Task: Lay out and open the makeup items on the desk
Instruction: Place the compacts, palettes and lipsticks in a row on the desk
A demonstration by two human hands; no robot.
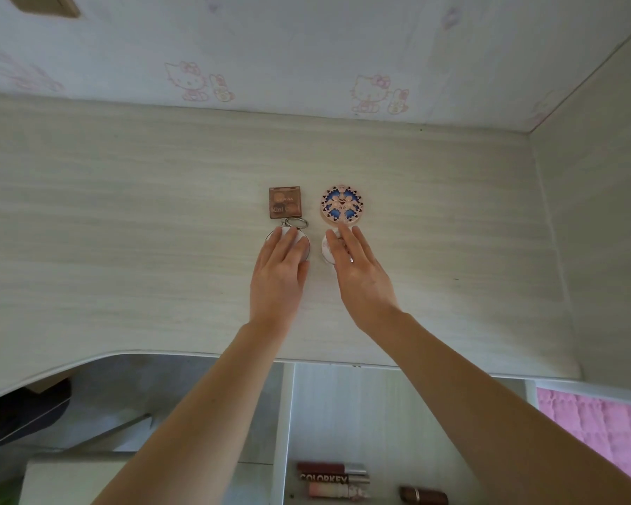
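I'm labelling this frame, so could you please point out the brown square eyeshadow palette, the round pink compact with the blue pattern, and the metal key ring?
brown square eyeshadow palette (pixel 285 202), head view, lid centre.
round pink compact with the blue pattern (pixel 341 204), head view, lid centre.
metal key ring (pixel 298 223), head view, on its wire.

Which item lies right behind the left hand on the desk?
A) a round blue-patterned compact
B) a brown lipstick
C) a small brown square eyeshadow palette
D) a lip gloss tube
C: the brown square eyeshadow palette sits on the desk just beyond the left hand; the round blue-patterned compact lies behind the right hand.
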